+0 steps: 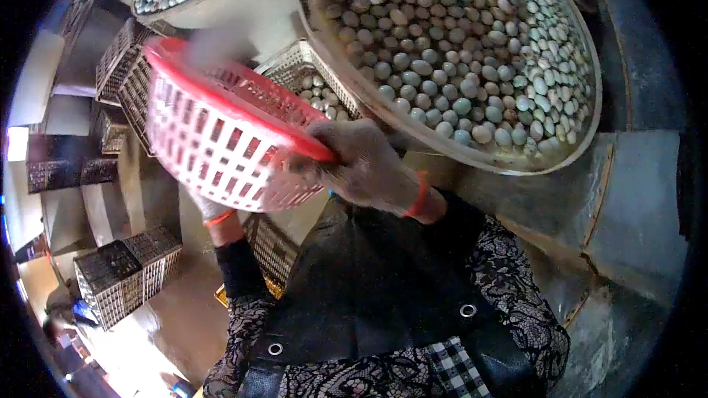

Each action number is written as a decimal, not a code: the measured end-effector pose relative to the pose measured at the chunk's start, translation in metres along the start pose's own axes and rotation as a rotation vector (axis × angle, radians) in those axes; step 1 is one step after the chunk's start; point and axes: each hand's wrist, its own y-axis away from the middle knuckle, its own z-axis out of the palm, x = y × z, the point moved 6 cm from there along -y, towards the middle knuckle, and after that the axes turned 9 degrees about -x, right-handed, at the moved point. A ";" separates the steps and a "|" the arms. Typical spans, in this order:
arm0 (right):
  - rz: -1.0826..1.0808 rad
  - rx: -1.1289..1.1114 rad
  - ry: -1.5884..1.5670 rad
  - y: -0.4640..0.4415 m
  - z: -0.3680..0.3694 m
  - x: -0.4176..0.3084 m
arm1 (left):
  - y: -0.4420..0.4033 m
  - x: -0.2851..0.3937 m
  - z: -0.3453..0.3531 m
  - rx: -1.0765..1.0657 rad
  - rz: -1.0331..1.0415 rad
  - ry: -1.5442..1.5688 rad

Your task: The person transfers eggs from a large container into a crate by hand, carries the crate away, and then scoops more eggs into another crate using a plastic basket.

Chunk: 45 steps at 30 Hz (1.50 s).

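Gripping slotted plastic basket [221,133] by rim with right hand [365,161] — can't tell hold of left hand [209,207] — apparently manoeuvring it near egg crate [333,81], needing steady control.

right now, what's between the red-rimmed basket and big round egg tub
In the head view, a pale crate of eggs shows between the basket and tub, with the right hand gripping the basket lower down.

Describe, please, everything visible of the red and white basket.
The basket looks plastic, with a red rim, reddish inside and slotted white outer wall. It is raised and tilted, partly hiding a crate of eggs. The gloved right hand grips its rim; the left hand, mostly hidden, shows below it. Its contents are unclear.
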 end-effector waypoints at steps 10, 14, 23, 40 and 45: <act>-0.366 0.254 0.261 0.062 -0.072 -0.102 | -0.044 -0.015 0.113 -0.370 0.102 -0.617; -0.268 0.355 0.415 0.085 -0.113 -0.066 | -0.066 -0.057 0.143 -0.456 0.113 -0.859; 0.074 0.422 0.068 0.127 -0.177 0.035 | -0.073 -0.156 0.184 -0.632 0.169 -1.625; 0.041 0.317 0.265 0.123 -0.181 0.091 | -0.057 -0.248 0.142 -0.383 -0.452 -0.010; 0.050 0.280 0.297 0.130 -0.177 0.090 | -0.085 -0.196 0.146 -0.187 -0.046 -1.481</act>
